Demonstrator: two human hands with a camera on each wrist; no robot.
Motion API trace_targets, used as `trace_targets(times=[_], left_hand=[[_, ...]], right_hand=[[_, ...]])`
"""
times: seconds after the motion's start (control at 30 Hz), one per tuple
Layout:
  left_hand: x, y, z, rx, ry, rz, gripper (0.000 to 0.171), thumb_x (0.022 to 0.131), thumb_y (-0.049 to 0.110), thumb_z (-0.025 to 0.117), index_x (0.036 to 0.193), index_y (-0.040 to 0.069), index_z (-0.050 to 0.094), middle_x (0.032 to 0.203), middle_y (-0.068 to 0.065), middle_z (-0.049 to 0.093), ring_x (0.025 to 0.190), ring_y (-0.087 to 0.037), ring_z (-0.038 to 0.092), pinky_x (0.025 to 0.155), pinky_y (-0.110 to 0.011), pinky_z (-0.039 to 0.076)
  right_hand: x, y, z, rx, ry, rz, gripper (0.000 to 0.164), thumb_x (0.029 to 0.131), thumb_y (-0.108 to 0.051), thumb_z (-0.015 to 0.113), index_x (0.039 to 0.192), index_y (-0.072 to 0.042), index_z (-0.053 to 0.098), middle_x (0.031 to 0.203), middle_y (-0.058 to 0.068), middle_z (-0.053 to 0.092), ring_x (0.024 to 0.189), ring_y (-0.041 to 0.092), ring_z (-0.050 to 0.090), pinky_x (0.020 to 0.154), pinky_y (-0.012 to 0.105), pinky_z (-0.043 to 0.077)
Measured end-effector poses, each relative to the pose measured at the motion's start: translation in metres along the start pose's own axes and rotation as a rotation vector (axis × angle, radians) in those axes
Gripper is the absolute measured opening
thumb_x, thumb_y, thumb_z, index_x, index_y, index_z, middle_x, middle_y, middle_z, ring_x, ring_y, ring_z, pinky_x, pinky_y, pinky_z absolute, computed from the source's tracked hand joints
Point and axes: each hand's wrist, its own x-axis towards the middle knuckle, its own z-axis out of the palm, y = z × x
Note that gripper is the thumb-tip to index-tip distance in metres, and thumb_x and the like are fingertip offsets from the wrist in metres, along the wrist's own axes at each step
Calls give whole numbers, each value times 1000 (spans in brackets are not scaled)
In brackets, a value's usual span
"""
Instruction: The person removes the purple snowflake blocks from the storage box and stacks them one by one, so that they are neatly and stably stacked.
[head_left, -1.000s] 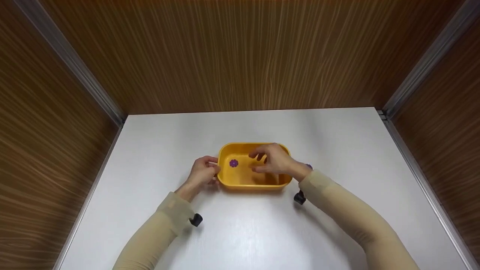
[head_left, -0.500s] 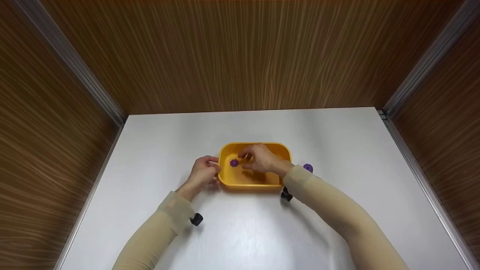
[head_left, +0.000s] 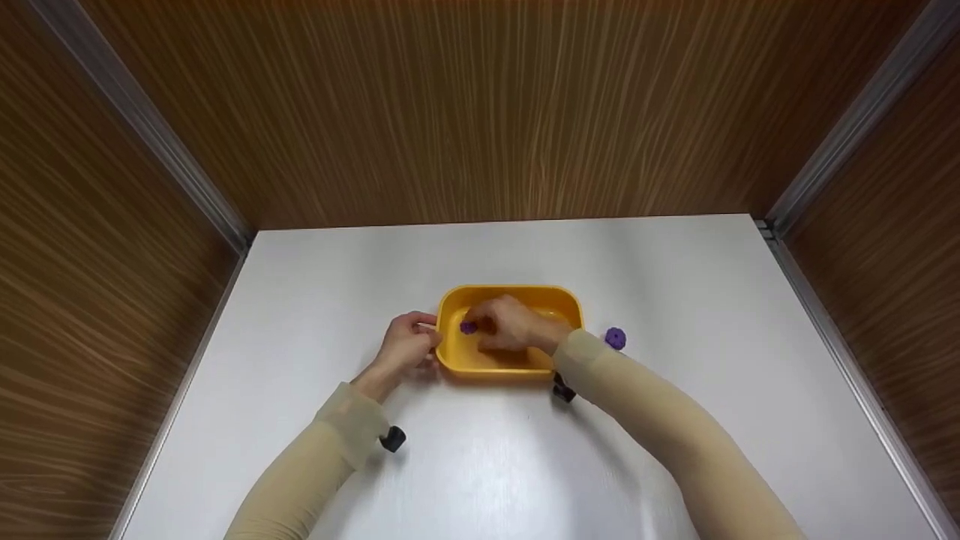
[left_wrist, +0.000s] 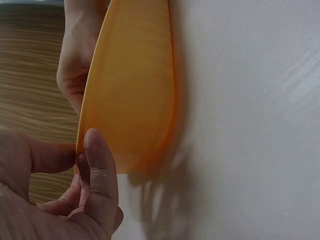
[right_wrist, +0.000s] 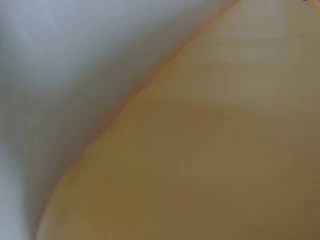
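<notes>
A yellow plastic tub (head_left: pixel 510 373) with rounded corners sits on the white table. My left hand (head_left: pixel 409 345) pinches its left rim; in the left wrist view the thumb and fingers of the left hand (left_wrist: pixel 95 185) lie on both sides of the rim. My right hand (head_left: pixel 506 322) reaches down inside the tub, fingers bent. Its fingertips are right at a small purple flower-shaped piece (head_left: pixel 468 328) on the tub floor, covering the piece's upper part. I cannot tell whether they grip it. The right wrist view shows only the tub's wall (right_wrist: pixel 200 160) and some table.
Another purple flower-shaped piece (head_left: pixel 615 338) lies on the table (head_left: pixel 480 465) just right of the tub, beside the right sleeve (head_left: pixel 645 412). Wood-grain panels (head_left: pixel 495 112) enclose the table at the back and both sides.
My right hand has moved left and down inside the tub to the purple piece there. The other purple piece came out from behind the right sleeve. My left hand has stayed on the rim.
</notes>
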Motion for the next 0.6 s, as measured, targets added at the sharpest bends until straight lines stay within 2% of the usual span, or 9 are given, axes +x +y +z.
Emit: trace_targets(times=[0.1,0.2,0.37,0.6], left_hand=[[0,-1,0,-13,-6,-2,41,98,3,68,138,4,68,114,-13,73,81,-17,70,73,-35,69],[0,-1,0,-33,-6,-9,41,97,1,68,138,5,68,109,-9,71,79,-17,69,72,-34,68],[0,0,1,-36,0,-17,42,97,1,66,139,4,68,113,-12,72,81,-18,70,70,-32,66],[-1,1,0,-34,2,-26,39,100,2,66,139,5,67,114,-12,71,83,-18,69,70,-32,66]], right_hand=[[2,-1,2,-35,-3,-22,43,96,-16,85,138,-6,77,131,9,82,113,24,72,114,45,62],[3,-4,3,-67,10,-39,38,95,-14,85,131,-6,80,125,10,84,110,25,74,109,44,64],[5,-4,5,-85,21,-51,28,94,-11,87,121,-9,85,117,8,85,106,24,75,103,42,64],[6,3,7,-89,13,-39,31,95,-20,91,124,-9,86,118,10,84,107,24,76,101,38,65]])
